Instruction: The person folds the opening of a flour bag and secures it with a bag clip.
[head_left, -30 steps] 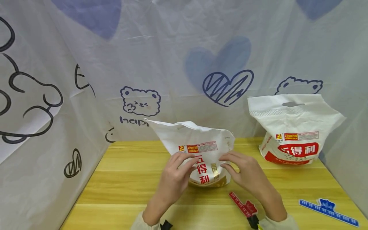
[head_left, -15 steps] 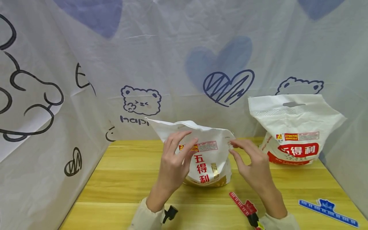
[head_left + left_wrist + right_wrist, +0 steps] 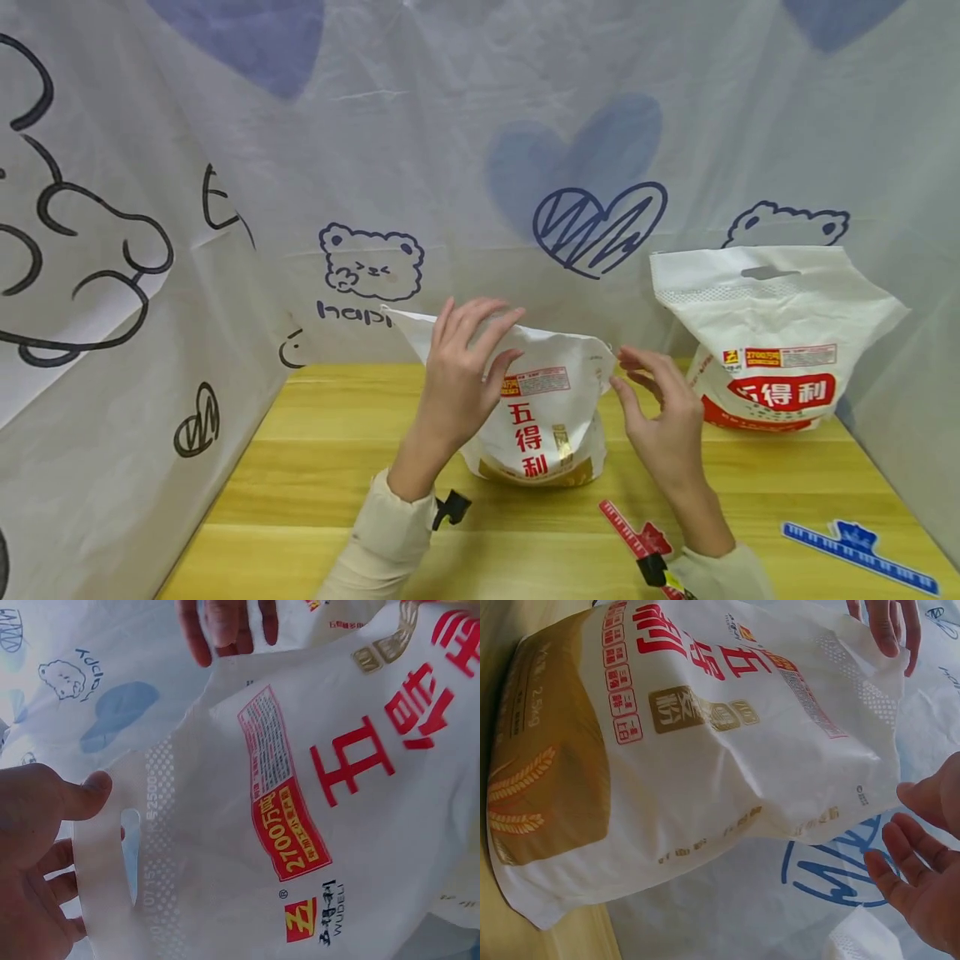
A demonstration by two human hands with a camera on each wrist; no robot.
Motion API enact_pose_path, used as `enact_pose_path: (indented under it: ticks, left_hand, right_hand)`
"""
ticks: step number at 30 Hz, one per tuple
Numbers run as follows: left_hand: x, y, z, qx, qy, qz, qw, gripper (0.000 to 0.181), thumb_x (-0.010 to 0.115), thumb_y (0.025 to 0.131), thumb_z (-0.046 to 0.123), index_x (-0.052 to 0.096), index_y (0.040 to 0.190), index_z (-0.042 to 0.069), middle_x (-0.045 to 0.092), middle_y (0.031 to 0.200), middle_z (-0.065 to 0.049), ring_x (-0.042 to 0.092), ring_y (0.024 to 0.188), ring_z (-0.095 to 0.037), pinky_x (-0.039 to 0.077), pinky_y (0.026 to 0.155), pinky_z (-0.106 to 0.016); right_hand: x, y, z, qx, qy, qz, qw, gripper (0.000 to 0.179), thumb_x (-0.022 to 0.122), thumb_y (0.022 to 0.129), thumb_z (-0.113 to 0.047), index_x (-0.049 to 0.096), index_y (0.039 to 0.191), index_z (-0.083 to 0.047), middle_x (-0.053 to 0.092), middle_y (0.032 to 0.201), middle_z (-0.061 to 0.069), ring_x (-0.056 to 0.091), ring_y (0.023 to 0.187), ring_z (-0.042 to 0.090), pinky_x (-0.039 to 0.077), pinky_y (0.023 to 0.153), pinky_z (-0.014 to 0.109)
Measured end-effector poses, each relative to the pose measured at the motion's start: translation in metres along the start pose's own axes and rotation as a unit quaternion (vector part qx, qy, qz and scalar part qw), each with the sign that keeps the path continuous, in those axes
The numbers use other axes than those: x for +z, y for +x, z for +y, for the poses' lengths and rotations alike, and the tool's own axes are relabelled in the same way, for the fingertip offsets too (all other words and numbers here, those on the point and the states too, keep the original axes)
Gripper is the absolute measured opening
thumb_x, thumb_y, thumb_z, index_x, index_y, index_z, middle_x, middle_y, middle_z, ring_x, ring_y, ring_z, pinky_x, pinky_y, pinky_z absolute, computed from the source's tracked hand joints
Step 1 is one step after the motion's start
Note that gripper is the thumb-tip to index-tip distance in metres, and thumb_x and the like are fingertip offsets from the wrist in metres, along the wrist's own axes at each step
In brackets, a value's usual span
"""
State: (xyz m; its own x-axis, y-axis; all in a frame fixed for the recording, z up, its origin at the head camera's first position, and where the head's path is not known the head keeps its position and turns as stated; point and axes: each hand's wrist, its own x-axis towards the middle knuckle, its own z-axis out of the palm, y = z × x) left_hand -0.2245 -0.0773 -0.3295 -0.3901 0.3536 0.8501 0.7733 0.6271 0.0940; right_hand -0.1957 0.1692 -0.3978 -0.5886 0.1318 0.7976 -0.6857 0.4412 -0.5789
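A white flour bag (image 3: 555, 417) with red lettering and a gold base stands upright on the table, its loose top leaning left. My left hand (image 3: 461, 367) is at the top edge; in the left wrist view, the thumb of that hand (image 3: 37, 817) lies on the near side beside the handle slot, with fingers behind the edge. Thumb and fingers look parted. At the bag's top right corner is my right hand (image 3: 663, 417). In the right wrist view, the thumb tip of this hand (image 3: 922, 862) is close to the corner, fingers apart and slightly bent; contact is unclear.
A second white flour bag (image 3: 780, 325) with a red label stands at the back right. On the wooden table (image 3: 300, 500) lie a red piano-key clip (image 3: 622, 527), partly behind the right wrist camera, and a blue one (image 3: 858, 550). A printed cloth (image 3: 450, 167) hangs behind.
Both hands have risen from the bag's front, the left to the top edge and the right to the top right corner. The bag stands where it was.
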Motion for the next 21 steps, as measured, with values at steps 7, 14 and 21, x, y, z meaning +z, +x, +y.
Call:
enact_pose_path:
  ticks: [7,14,21]
  left_hand:
    - [0.000,0.010,-0.007,-0.007,-0.018,-0.040,0.9990,0.023,0.073,0.096,0.021,0.074,0.117,0.011,0.071,0.120,-0.005,0.061,0.114,-0.023,0.037,0.112,-0.046]
    - [-0.004,0.017,-0.008,-0.039,-0.033,-0.087,0.9949,0.026,0.077,0.093,0.024,0.075,0.116,0.013,0.072,0.115,-0.001,0.062,0.106,-0.019,0.046,0.099,-0.042]
    - [-0.004,0.016,-0.009,-0.033,-0.013,-0.081,0.9961,0.018,0.080,0.085,0.001,0.078,0.100,0.012,0.074,0.106,0.000,0.064,0.098,-0.020,0.048,0.087,-0.038]
  right_hand:
    - [0.007,-0.005,0.012,0.038,0.041,-0.002,0.9984,0.043,0.072,0.082,0.021,0.066,0.122,0.009,0.069,0.118,0.022,0.066,0.108,0.008,0.055,0.089,0.020]
    - [0.014,-0.004,0.016,0.066,0.043,0.018,0.9967,0.029,0.073,0.083,0.018,0.069,0.111,0.011,0.071,0.108,0.024,0.067,0.101,0.006,0.056,0.084,0.019]
    - [0.017,-0.006,0.018,0.043,0.005,0.038,0.9983,0.019,0.075,0.084,0.014,0.074,0.101,0.005,0.074,0.099,0.017,0.067,0.094,0.002,0.055,0.080,0.016]
